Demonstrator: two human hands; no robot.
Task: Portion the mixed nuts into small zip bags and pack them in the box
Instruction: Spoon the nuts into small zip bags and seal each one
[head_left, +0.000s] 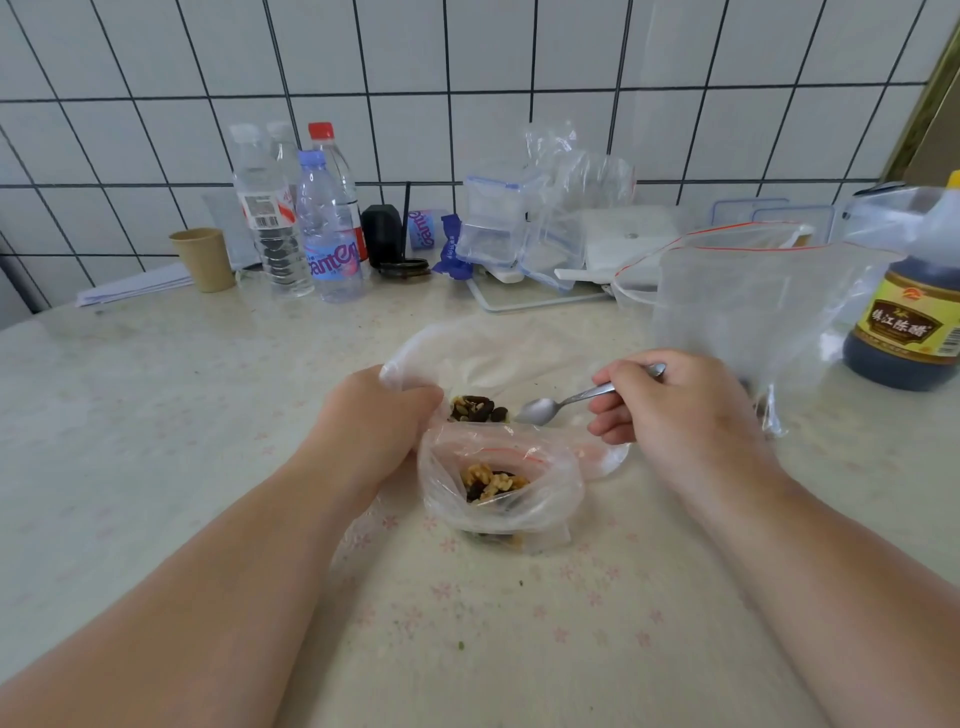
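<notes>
A small zip bag (550, 499) with a red seal stands open on the table, holding a little heap of walnuts and dark nuts. Just behind it lies a larger clear bag (467, 348) with a small pile of mixed nuts (475, 409) inside. My left hand (376, 415) grips the edge of that larger bag beside the small one. My right hand (670, 402) holds a metal spoon (540, 409) by its handle; the empty bowl of the spoon points left, just beside the nut pile and above the small bag's mouth.
A big empty zip bag (753, 312) stands at the right, next to a dark vinegar bottle (904, 317). Several water bottles (327, 228), a paper cup (203, 258) and clear lidded boxes (493, 228) line the tiled back wall.
</notes>
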